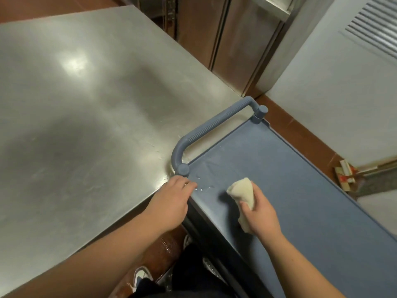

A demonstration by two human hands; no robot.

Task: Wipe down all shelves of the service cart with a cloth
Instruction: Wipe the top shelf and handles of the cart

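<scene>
While the person's shoes (pixel 141 275) stand on the brown floor between table and cart, both forearms reach forward over the blue service cart's top shelf (pixel 300 190). Nearest to the body, the right hand (pixel 261 214) has its fingers and thumb curled round a bunched cream cloth (pixel 241 193), which sits low on the shelf near its handle end, apparently in contact, so the hand is likely bearing down for a wiping stroke. Just to its left, the left hand (pixel 171 198) rests on the shelf's corner rim below the handle post, fingers bent over the edge; I judge it is bracing the cart so it does not roll under the rubbing. Between the two hands lie small water droplets (pixel 203 186), probably the cloth's next target. Beyond them the grey-blue push handle (pixel 214 127) arches over the shelf's end, close against the stainless steel table (pixel 86 93). Lower shelves are hidden beneath the top one and seem not yet reached. Farther back stand steel cabinet doors (pixel 236 39) and a louvred vent (pixel 376 29).
</scene>
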